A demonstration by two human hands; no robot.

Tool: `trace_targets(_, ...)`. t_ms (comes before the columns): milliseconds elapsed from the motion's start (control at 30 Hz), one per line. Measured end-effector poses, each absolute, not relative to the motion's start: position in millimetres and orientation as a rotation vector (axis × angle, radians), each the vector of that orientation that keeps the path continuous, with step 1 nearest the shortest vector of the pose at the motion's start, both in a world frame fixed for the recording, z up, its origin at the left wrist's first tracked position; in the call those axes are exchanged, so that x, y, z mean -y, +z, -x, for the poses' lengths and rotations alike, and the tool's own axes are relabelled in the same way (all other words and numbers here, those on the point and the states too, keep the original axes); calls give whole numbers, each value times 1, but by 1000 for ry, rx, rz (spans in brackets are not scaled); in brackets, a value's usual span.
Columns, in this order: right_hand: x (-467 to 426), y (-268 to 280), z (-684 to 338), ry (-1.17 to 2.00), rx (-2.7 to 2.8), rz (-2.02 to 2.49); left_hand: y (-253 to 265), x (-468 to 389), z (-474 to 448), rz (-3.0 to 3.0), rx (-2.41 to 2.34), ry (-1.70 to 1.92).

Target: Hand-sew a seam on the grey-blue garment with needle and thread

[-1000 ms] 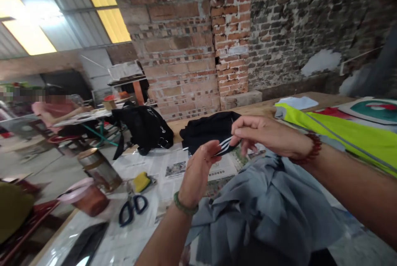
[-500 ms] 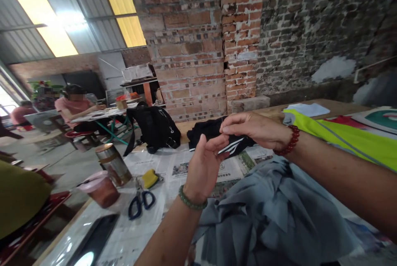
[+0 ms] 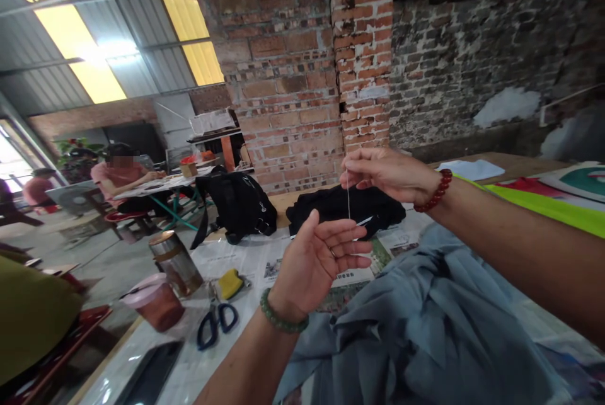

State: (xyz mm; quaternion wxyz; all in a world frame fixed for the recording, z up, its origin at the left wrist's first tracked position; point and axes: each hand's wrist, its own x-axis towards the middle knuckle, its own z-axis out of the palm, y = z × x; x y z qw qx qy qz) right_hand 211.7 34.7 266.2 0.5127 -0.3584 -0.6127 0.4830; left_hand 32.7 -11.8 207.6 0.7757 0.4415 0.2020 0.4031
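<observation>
A thin pale thread (image 3: 348,196) hangs from the pinched fingertips of my right hand (image 3: 385,173), raised above the table. Its lower end reaches down to the fingertips of my left hand (image 3: 312,266). That hand is open, palm turned up and fingers stretched out below the right one. Whether a needle is on the thread is too small to tell. Grey-blue cloth (image 3: 416,323) lies bunched under my forearms. Behind my hands sits a dark folded garment (image 3: 326,200) with white stripes.
To the left lie scissors (image 3: 215,323), a yellow item (image 3: 230,283), a phone (image 3: 151,370), a lidded cup (image 3: 158,310) and a metal flask (image 3: 177,266). A black bag (image 3: 241,206) stands behind. A neon-yellow garment (image 3: 543,203) is at right. Newspaper (image 3: 246,266) covers the table. A person (image 3: 123,178) sits beyond.
My hands have moved apart: the right rose and the left dropped, its fingers now spread. The thread between them has come into view.
</observation>
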Motion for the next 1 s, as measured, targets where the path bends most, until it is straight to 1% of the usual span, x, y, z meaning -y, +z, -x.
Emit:
trace_targets(167, -50, 276, -234, 1067, 1359, 855, 207, 17, -32, -943, -440, 842)
trace_targets(300, -59, 287, -247, 1066, 1328, 828, 207, 20, -33, -931, -417, 817)
trace_targets(567, -64, 317, -244, 956, 1328, 830, 210, 18, -37, -956, -382, 812)
trace_targets(1000, -55, 319, -240, 975, 1400, 770, 212, 17, -41, -1059, -562, 886)
